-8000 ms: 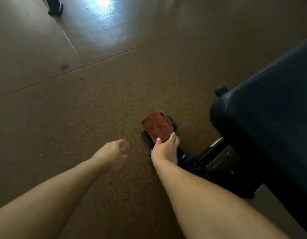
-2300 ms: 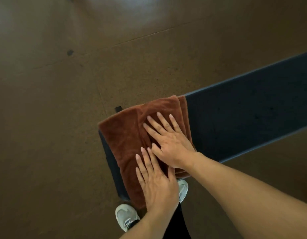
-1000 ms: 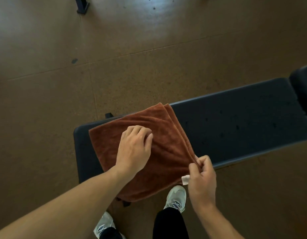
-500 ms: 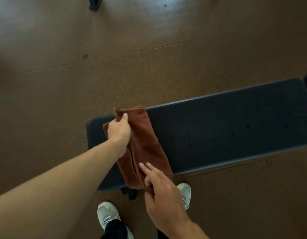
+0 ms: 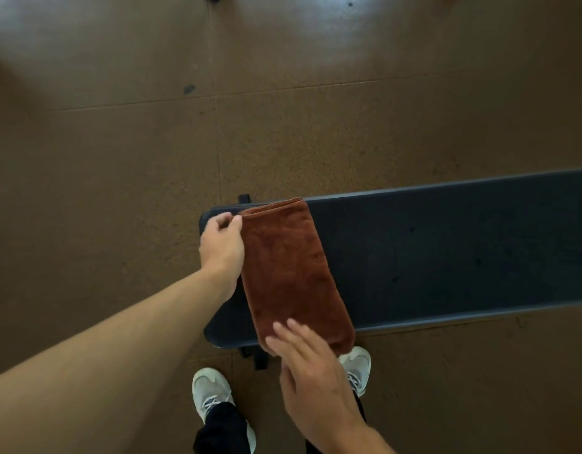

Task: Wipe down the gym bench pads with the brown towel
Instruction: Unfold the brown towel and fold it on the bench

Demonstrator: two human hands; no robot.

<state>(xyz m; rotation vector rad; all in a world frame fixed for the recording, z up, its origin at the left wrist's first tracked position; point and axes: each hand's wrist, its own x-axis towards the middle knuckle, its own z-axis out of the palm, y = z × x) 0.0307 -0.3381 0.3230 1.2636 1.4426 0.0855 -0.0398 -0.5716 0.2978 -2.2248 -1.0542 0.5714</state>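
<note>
The brown towel (image 5: 291,270), folded into a long narrow strip, lies across the left end of the dark padded surface (image 5: 446,253), its near end hanging just over the front edge. The left hand (image 5: 222,244) pinches the towel's far left corner. The right hand (image 5: 307,362), fingers straight, rests on the near end. Two pale sneakers (image 5: 211,391) stand on the brown floor (image 5: 103,175) below.

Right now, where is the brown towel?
In the head view, the brown towel lies folded across the bench pad at its left end, between both hands.
</note>
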